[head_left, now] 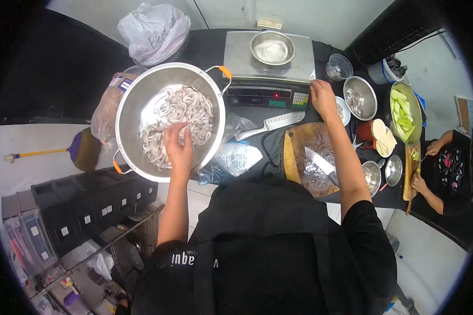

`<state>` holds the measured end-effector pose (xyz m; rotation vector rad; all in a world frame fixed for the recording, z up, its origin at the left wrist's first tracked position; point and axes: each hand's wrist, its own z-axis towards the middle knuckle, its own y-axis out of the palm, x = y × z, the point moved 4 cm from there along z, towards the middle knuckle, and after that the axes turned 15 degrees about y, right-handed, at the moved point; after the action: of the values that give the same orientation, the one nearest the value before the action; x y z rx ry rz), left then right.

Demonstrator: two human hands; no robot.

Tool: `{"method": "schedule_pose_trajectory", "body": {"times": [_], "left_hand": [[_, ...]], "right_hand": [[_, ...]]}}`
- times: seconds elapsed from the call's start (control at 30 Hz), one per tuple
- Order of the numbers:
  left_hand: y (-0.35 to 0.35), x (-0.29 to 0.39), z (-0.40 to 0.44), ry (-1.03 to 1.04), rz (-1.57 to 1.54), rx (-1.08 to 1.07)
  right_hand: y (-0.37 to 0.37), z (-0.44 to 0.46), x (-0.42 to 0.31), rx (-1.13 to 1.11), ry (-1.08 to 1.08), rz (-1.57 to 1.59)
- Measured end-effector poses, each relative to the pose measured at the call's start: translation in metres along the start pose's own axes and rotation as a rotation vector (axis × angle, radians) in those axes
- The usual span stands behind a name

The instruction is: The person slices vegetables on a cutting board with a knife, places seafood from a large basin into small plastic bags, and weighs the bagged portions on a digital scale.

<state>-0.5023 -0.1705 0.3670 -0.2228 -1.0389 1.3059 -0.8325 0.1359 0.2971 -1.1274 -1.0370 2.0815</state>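
Observation:
My left hand (pixel 178 148) reaches into a large steel pot (pixel 125 113) with orange-grip handles. Its fingers are apart over pale greyish strips (pixel 194 107) that look like squid, and I see nothing gripped. At the right front corner of the digital scale (pixel 236 52) is my right hand (pixel 323 98), with fingers outstretched and nothing held; whether it touches the scale I cannot tell. A small steel bowl (pixel 273 48) sits on the scale's plate, whitish inside.
A white-handled knife (pixel 278 123) lies before the scale. Another knife (pixel 320 164) rests on a round wooden board (pixel 294 147). At right stand a steel bowl (pixel 370 89) and a bowl of green pieces (pixel 402 115); a co-worker's hands (pixel 419 184) are at a narrow board.

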Motion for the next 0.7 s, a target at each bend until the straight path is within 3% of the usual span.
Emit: {"method": "schedule_pose_trajectory", "body": {"times": [0.07, 0.23, 0.3, 0.4, 0.43, 0.53, 0.7], "left_hand": [[0.003, 0.017, -0.006, -0.010, 0.017, -0.002], [-0.002, 0.059, -0.011, 0.083, 0.085, 0.007], [-0.008, 0.064, -0.020, 0.028, 0.092, -0.001], [-0.016, 0.066, -0.040, -0.046, 0.148, 0.028], [-0.018, 0.067, -0.044, -0.045, 0.145, 0.039], [-0.026, 0.066, -0.052, -0.043, 0.180, 0.075], [-0.039, 0.040, -0.049, -0.064, 0.204, 0.106]], "right_hand": [[0.021, 0.002, 0.012, -0.120, -0.007, -0.063], [0.050, 0.007, -0.011, -0.087, -0.202, -0.250], [0.062, 0.007, -0.011, -0.240, -0.096, -0.275], [0.045, 0.019, -0.024, -0.358, -0.103, -0.344], [0.046, 0.019, -0.025, -0.358, -0.115, -0.341], [0.025, 0.026, -0.023, -0.081, -0.089, -0.028], [-0.006, 0.008, -0.029, -0.013, -0.068, 0.117]]}}
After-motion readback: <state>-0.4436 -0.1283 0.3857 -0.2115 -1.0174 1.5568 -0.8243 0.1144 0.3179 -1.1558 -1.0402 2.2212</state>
